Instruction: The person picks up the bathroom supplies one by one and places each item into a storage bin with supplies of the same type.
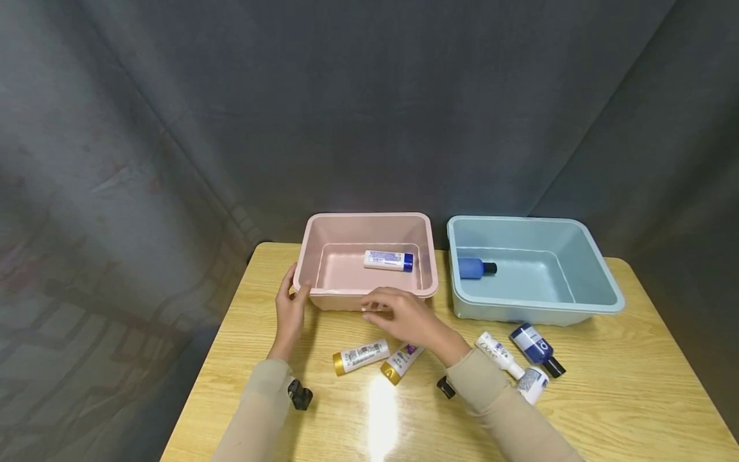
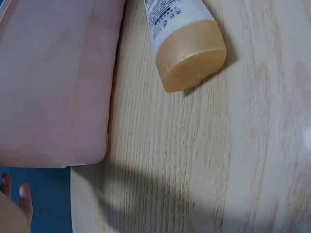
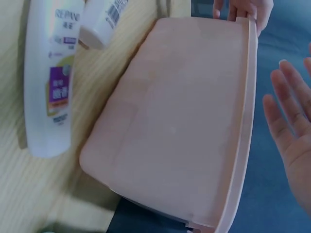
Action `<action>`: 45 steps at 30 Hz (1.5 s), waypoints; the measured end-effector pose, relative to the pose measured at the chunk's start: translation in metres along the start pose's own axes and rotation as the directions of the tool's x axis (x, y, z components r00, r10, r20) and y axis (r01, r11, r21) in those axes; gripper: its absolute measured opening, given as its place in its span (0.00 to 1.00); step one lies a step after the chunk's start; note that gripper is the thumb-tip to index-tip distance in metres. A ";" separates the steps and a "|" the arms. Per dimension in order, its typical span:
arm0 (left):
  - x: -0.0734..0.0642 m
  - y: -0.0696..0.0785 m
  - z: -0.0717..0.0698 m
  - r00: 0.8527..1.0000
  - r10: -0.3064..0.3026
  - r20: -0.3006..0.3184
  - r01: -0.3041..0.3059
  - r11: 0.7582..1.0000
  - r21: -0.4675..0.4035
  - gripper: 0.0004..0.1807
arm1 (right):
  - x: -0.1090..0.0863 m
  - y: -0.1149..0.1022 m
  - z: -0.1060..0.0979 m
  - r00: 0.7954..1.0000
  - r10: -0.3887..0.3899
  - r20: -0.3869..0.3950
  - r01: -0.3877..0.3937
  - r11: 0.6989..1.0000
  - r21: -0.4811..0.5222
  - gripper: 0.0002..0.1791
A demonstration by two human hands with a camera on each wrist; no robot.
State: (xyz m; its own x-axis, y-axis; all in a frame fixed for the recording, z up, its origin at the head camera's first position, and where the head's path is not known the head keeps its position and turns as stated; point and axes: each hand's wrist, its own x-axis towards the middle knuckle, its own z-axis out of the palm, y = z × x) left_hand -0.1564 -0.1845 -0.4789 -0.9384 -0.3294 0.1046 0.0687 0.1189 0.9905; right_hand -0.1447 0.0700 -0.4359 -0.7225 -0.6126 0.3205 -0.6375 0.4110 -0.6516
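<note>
My left hand [image 1: 290,314] is at the left front corner of the pink bin [image 1: 369,218], holding its rim between thumb and fingers. Inside that bin lies a white tube with a blue cap [image 1: 388,260]. My right hand [image 3: 296,131], empty with its fingers extended, is just off the bin's front rim. On the table in front lie two white tubes with gold caps: one label-up [image 1: 362,357], the other with a purple label [image 3: 51,82], partly hidden by the right hand in the head view.
Right of the pink bin stands a light blue bin [image 1: 537,311] holding a blue bottle with a black cap [image 1: 475,268]. Before it lie a white Dove bottle [image 1: 498,351], a navy bottle [image 1: 532,344] and another white bottle [image 1: 532,384]. A dark curtain [image 1: 369,115] hangs behind the table.
</note>
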 end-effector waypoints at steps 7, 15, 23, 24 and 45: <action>0.005 -0.010 -0.005 0.999 -0.037 0.037 0.038 0.998 -0.043 0.30 | -0.008 -0.003 0.007 0.997 0.057 0.060 -0.057 0.998 -0.003 0.19; 0.007 -0.024 -0.005 0.999 -0.012 0.035 0.012 1.000 -0.012 0.30 | -0.014 0.001 0.019 0.994 0.059 0.094 -0.060 0.998 0.003 0.20; 0.007 -0.024 -0.007 0.998 -0.024 0.055 0.023 1.000 0.021 0.30 | -0.020 0.006 0.027 0.991 0.080 0.105 -0.079 0.997 -0.011 0.20; 0.007 -0.025 -0.007 0.998 -0.022 0.056 0.021 0.999 0.024 0.31 | -0.021 0.007 0.028 0.991 0.083 0.108 -0.082 0.997 -0.017 0.20; 0.004 -0.012 -0.009 0.995 -0.032 0.094 0.035 0.999 -0.032 0.31 | -0.036 0.027 0.058 0.986 0.105 0.129 -0.099 0.994 -0.056 0.17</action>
State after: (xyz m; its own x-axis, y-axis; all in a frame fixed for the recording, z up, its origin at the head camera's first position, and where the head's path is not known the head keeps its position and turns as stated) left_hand -0.1583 -0.1955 -0.4897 -0.9677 -0.2436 0.0644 0.0469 0.0771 0.9959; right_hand -0.1206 0.0641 -0.5047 -0.7449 -0.6479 0.1590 -0.5772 0.5064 -0.6407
